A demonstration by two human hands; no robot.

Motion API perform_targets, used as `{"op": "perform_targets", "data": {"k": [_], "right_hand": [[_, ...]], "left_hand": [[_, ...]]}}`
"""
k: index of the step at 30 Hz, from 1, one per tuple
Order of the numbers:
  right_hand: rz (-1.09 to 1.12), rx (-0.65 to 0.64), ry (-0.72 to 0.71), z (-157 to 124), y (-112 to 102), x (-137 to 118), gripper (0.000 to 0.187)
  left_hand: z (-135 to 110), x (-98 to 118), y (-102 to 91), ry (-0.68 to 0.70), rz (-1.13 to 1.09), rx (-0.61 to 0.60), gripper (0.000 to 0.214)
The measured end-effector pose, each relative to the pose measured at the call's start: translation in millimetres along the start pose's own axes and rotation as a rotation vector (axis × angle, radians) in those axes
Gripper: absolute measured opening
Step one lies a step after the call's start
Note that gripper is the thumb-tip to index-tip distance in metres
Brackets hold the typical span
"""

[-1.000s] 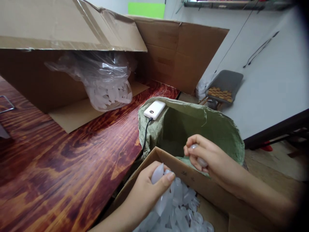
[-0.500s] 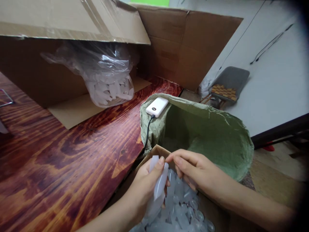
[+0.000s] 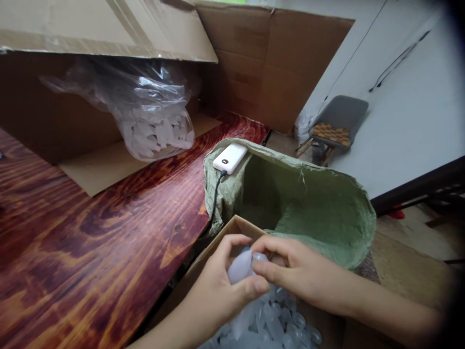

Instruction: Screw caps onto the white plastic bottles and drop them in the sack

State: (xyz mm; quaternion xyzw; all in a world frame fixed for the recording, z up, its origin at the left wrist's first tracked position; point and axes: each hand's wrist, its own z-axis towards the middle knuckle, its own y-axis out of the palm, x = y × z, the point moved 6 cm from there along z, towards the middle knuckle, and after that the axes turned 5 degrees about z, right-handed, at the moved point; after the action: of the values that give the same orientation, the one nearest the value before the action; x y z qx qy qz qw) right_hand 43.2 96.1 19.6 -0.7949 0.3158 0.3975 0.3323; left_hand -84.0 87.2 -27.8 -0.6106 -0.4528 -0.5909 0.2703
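Note:
My left hand (image 3: 221, 286) is closed around a translucent white plastic piece (image 3: 240, 266), thumb pressed on its side. My right hand (image 3: 290, 274) meets it from the right and pinches a small clear plastic cap (image 3: 260, 256) against the top of that piece. Both hands hover over an open cardboard box (image 3: 232, 228) at the bottom of the view, which holds several more clear plastic pieces (image 3: 276, 325).
A green woven sack (image 3: 327, 213) stands open just behind the box, with a white power bank (image 3: 229, 158) and its black cable on the rim. A large cardboard box (image 3: 109, 43) on the wooden table (image 3: 90, 242) holds a clear bag of white parts (image 3: 152, 126).
My right hand came back from the sack's mouth to my left hand. The two hands have joined, and the white piece now sits lower, between both sets of fingers.

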Motion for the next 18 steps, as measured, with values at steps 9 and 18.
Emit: {"op": "perform_targets", "data": {"k": [9,18], "right_hand": [[0.159,-0.162,0.041,-10,-5,9,0.036],[0.132,-0.15,-0.057,-14,-6,9,0.043]], "left_hand": [[0,-3,4.2,-0.068,-0.095,-0.067,0.069],[-6,-10,17.6,-0.268,-0.352,-0.292,0.059]]}}
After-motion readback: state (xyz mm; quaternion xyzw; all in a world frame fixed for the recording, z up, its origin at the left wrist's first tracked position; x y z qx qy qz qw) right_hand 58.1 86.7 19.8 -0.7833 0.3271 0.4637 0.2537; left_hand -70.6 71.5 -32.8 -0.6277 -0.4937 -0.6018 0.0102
